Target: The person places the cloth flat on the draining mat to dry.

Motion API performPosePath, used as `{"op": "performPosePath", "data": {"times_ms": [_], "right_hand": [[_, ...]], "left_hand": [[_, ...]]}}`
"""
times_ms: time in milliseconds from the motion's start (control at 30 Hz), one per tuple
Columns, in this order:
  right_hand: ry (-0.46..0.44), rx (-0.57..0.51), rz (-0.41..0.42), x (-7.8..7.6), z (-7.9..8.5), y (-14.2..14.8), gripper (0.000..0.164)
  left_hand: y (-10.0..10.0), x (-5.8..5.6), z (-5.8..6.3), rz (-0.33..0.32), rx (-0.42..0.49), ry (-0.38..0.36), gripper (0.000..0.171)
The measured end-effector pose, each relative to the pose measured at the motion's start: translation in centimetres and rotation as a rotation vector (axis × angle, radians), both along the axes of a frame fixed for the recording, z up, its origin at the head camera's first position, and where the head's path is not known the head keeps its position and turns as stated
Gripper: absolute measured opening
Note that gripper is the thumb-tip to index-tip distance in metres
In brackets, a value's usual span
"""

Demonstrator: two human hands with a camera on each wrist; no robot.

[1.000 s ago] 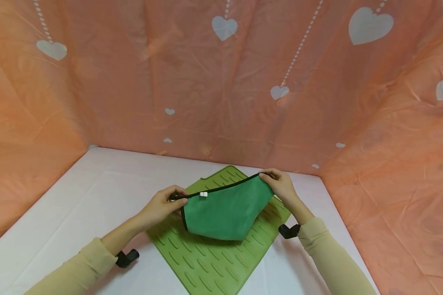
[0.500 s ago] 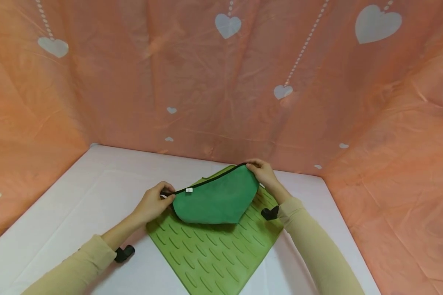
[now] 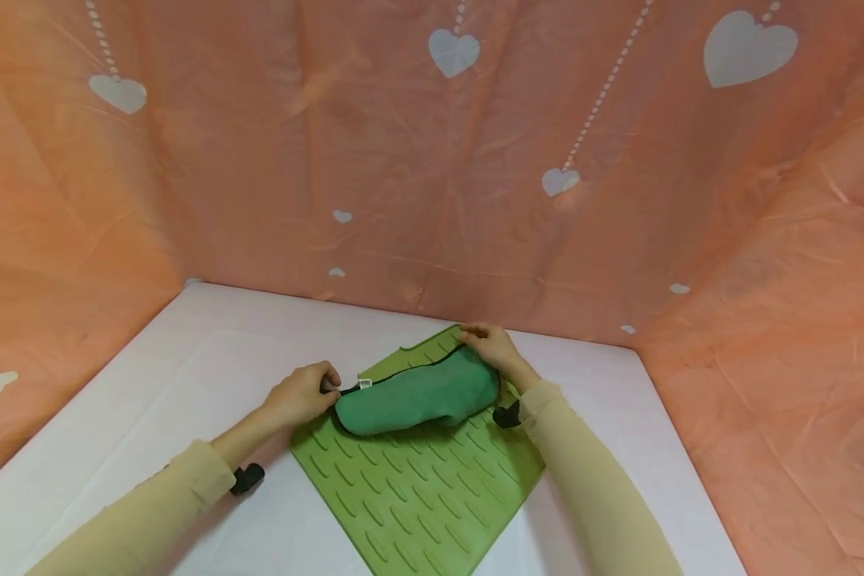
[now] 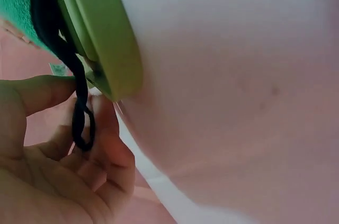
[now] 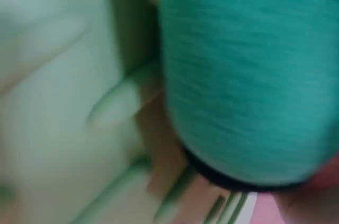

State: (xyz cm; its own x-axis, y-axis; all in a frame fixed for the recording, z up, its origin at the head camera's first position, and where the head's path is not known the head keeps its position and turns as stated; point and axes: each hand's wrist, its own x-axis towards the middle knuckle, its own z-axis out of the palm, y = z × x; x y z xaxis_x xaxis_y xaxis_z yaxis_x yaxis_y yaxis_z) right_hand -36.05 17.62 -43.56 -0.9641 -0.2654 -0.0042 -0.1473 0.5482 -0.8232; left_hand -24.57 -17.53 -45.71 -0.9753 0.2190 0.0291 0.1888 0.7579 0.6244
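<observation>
A green cloth [image 3: 418, 398] with black edging and a small white tag [image 3: 365, 384] hangs low over the mat, its lower part curling on the ridges. At its left corner my left hand [image 3: 301, 394] pinches the black trim between thumb and fingers. The left wrist view shows a black loop [image 4: 82, 123] dangling between those fingers. My right hand [image 3: 491, 348] grips the far right corner, thumb and fingers on either side of the edge. Close up in the right wrist view, the cloth [image 5: 249, 75] bulges in a smooth fold and hides part of the fingers.
Under the cloth lies a green ridged rubber mat [image 3: 418, 504], set at an angle on the white table [image 3: 259, 336]. Orange curtains [image 3: 403, 160] printed with pale hearts stand along the back and both sides.
Both hands have moved left with the cloth. The right hand rose, then came down, and the cloth went from hanging flat to bunching low on the mat.
</observation>
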Motion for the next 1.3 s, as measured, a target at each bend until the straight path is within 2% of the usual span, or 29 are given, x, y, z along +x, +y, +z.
{"op": "performPosePath", "data": {"times_ms": [100,167,267,367,467,567,700,767,900,1033,1167,1300], "right_hand": [[0.029,0.058,0.026,1.1,0.4,0.8,0.042],[0.056,0.082,0.04,1.9,0.7,1.5,0.042],[0.109,0.114,0.053,3.3,1.1,2.7,0.04],[0.149,0.124,0.068,4.9,1.4,3.8,0.038],[0.159,0.1,0.089,6.6,1.5,4.5,0.035],[0.163,0.075,0.143,8.4,1.5,4.9,0.031],[0.184,0.09,0.238,10.5,1.1,4.9,0.024],[0.203,0.113,0.288,11.2,0.8,4.8,0.022],[0.27,0.168,0.394,11.8,0.1,4.4,0.026],[0.367,0.245,0.428,11.7,-0.6,4.0,0.033],[0.391,0.282,0.393,11.2,-0.9,3.5,0.027],[0.348,0.233,0.365,10.6,-0.6,3.0,0.02]], "left_hand": [[0.2,0.2,0.1,-0.01,-0.029,0.033,0.013],[0.4,0.5,0.3,-0.006,-0.053,0.085,0.014],[1.0,1.3,0.7,-0.01,-0.08,0.198,0.017],[1.9,2.2,1.0,-0.046,-0.072,0.315,0.019],[3.1,2.9,1.2,-0.129,-0.044,0.381,0.021],[4.2,3.5,1.1,-0.25,-0.029,0.397,0.022],[5.5,4.0,1.1,-0.415,-0.054,0.424,0.022],[5.9,4.0,1.0,-0.476,-0.086,0.444,0.024],[6.3,3.8,0.4,-0.542,-0.172,0.462,0.027],[6.3,3.6,-0.1,-0.554,-0.239,0.476,0.028],[6.1,3.4,-0.2,-0.546,-0.219,0.487,0.023],[5.9,3.1,0.2,-0.5,-0.154,0.44,0.018]]}}
